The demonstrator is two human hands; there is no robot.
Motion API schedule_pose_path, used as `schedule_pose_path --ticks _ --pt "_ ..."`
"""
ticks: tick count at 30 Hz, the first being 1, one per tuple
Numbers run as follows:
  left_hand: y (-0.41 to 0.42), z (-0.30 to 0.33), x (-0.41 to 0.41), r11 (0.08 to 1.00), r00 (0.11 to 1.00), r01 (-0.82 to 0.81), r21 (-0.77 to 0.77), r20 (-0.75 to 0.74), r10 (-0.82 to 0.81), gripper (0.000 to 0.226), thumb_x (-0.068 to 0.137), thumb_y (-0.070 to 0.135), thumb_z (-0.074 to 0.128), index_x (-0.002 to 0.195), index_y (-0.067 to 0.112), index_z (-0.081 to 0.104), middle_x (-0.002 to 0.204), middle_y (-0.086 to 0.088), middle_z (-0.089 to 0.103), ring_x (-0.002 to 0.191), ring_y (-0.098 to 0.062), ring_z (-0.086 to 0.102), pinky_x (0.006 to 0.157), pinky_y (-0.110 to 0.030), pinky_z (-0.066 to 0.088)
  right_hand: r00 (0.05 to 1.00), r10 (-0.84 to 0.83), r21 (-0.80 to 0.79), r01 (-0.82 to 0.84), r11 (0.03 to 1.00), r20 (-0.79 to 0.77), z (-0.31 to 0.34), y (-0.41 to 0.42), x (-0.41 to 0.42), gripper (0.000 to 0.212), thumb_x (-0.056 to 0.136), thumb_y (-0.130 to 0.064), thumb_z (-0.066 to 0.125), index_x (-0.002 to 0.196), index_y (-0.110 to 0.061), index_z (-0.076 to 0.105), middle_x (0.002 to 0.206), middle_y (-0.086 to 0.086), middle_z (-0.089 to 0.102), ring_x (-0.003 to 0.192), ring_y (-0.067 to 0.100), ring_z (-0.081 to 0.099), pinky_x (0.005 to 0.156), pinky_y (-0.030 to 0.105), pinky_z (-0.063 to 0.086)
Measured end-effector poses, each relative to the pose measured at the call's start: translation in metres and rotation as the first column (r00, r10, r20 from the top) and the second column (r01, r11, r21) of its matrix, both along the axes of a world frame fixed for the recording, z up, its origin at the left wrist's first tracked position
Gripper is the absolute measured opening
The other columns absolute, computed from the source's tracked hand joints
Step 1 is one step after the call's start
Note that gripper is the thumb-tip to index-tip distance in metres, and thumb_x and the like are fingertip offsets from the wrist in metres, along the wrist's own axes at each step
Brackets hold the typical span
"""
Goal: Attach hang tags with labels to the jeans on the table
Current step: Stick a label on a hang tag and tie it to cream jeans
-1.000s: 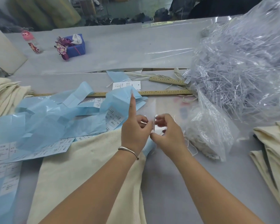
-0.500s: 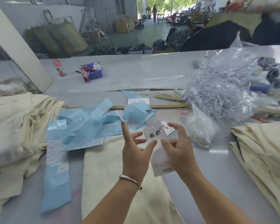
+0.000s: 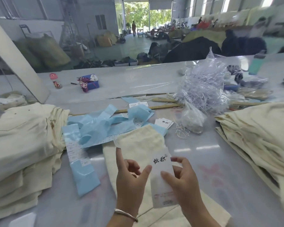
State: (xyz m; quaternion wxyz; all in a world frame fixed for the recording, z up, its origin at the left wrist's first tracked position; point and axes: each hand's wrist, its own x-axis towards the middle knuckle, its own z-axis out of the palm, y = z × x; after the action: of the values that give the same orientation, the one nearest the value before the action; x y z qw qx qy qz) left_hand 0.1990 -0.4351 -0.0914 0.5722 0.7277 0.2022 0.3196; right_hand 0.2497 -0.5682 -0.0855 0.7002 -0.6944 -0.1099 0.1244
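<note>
I hold the hang tag (image 3: 161, 174) up in front of me, above the jeans (image 3: 138, 145) on the table (image 3: 220, 185). Its long side points up. My right hand (image 3: 182, 181) pinches its edge; my left hand (image 3: 129, 176) touches the other side, pointer finger raised. I see two black Chinese characters I cannot read surely.

Small print at hang tag (image 3: 164, 199) foot, perhaps too blurred.
</note>
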Motion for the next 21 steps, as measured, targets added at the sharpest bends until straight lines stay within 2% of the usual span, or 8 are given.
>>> schedule_pose_path --ticks 3,5,7,9,12,14,17,21 --pt "-0.014 0.008 -0.018 0.979 0.982 0.188 -0.078 0.016 -0.188 0.102 0.069 0.022 0.082 0.143 0.040 0.013 0.066 0.003 0.059 0.061 -0.005 0.056 0.060 -0.018 0.047 0.997 0.077 0.032 -0.076 0.997 -0.009 0.002 0.005 -0.019 0.022 0.069 -0.015 0.069 0.090 -0.012 0.060 0.081 0.011 0.073 0.071 0.029 0.069 0.062 0.039 0.054" --pt "-0.017 0.013 -0.025 0.949 0.964 0.265 -0.174 0.023 -0.265 0.103 0.064 0.029 0.079 0.142 0.042 0.012 0.064 0.003 0.058 0.063 -0.011 0.057 0.058 -0.026 0.048 0.978 0.202 0.151 -0.191 0.970 -0.059 0.006 0.005 -0.027 0.033 0.065 -0.020 0.067 0.095 -0.007 0.059 0.085 0.017 0.070 0.070 0.025 0.065 0.062 0.034 0.054" --pt "-0.014 0.020 -0.030 0.923 0.951 0.310 -0.226 0.062 -0.304 0.107 0.060 0.030 0.083 0.138 0.046 0.012 0.061 0.001 0.053 0.060 -0.016 0.052 0.050 -0.029 0.046 0.929 0.363 0.248 -0.337 0.909 -0.071 0.010 0.001 -0.030 0.052 0.060 -0.020 0.064 0.106 0.000 0.050 0.079 0.011 0.066 0.066 0.016 0.061 0.059 0.021 0.049" --pt "-0.010 0.025 -0.034 0.904 0.941 0.337 -0.263 0.085 -0.326 0.113 0.057 0.027 0.085 0.141 0.044 0.011 0.063 -0.004 0.050 0.058 -0.018 0.050 0.045 -0.028 0.045 0.892 0.450 0.258 -0.426 0.867 -0.043 0.013 -0.003 -0.032 0.058 0.060 -0.021 0.063 0.112 0.000 0.049 0.080 0.006 0.065 0.066 0.012 0.060 0.060 0.016 0.047" --pt "-0.006 0.027 -0.038 0.897 0.937 0.350 -0.270 0.106 -0.333 0.115 0.062 0.019 0.083 0.147 0.037 0.007 0.066 -0.010 0.052 0.058 -0.020 0.052 0.046 -0.027 0.047 0.874 0.486 0.254 -0.471 0.845 0.004 0.016 -0.005 -0.035 0.056 0.069 -0.023 0.069 0.118 -0.004 0.050 0.092 0.012 0.064 0.079 0.018 0.062 0.071 0.021 0.049" --pt "-0.007 0.027 -0.040 0.904 0.936 0.350 -0.245 0.120 -0.330 0.117 0.057 0.027 0.087 0.144 0.042 0.009 0.065 -0.010 0.053 0.058 -0.023 0.052 0.048 -0.029 0.047 0.868 0.496 0.232 -0.486 0.843 0.020 0.017 -0.006 -0.036 0.059 0.071 -0.023 0.070 0.122 -0.004 0.047 0.093 0.014 0.062 0.083 0.020 0.062 0.077 0.026 0.050" --pt "-0.006 0.026 -0.041 0.908 0.939 0.342 -0.243 0.136 -0.317 0.114 0.060 0.026 0.086 0.141 0.044 0.009 0.066 -0.011 0.054 0.058 -0.024 0.052 0.049 -0.032 0.047 0.869 0.495 0.220 -0.486 0.846 0.013 0.017 -0.006 -0.037 0.065 0.069 -0.024 0.071 0.126 -0.010 0.044 0.092 0.012 0.063 0.083 0.020 0.063 0.079 0.028 0.051" --pt "-0.003 0.022 -0.043 0.899 0.930 0.363 -0.245 0.152 -0.334 0.110 0.067 0.020 0.081 0.144 0.041 0.006 0.068 -0.010 0.058 0.058 -0.020 0.056 0.049 -0.032 0.048 0.879 0.476 0.192 -0.473 0.860 0.030 0.019 -0.003 -0.041 0.076 0.072 -0.020 0.073 0.138 -0.025 0.036 0.100 0.022 0.063 0.088 0.024 0.064 0.083 0.032 0.052"
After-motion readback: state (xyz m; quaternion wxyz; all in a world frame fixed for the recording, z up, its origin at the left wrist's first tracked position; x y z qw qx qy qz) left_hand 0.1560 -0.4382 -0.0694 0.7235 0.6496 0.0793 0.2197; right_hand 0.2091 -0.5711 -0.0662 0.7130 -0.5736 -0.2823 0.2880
